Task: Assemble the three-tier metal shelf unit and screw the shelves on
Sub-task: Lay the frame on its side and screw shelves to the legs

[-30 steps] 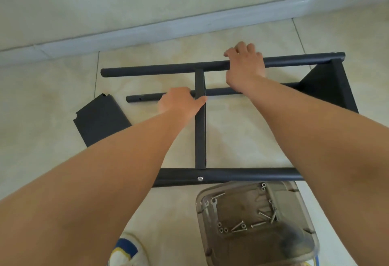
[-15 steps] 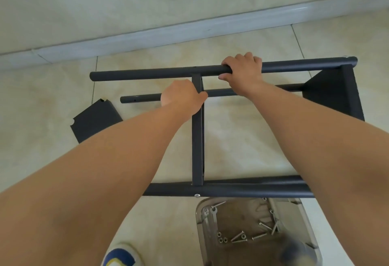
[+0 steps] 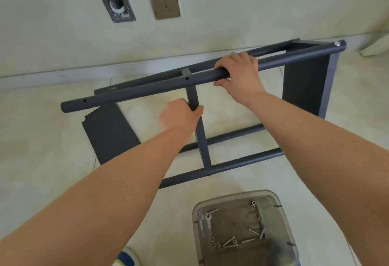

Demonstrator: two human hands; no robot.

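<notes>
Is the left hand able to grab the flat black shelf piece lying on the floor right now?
Probably not yet. The left hand is wrapped around the crossbar of the frame, so it is busy. The loose shelf panel lies just to its left with nothing on top, so letting go should leave an easy reach.

The dark grey metal frame point(image 3: 202, 139) is tipped up off the tiled floor, with its round tubes running left to right and a flat crossbar point(image 3: 199, 131) joining them about midway. The top tube point(image 3: 136, 91) slants up toward the right and shows a couple of small screw holes. One shelf panel point(image 3: 305, 84) is already fitted at the right end, standing on edge. A second, loose shelf panel point(image 3: 107, 131) is lying flat on the floor under the frame's left end.
</notes>
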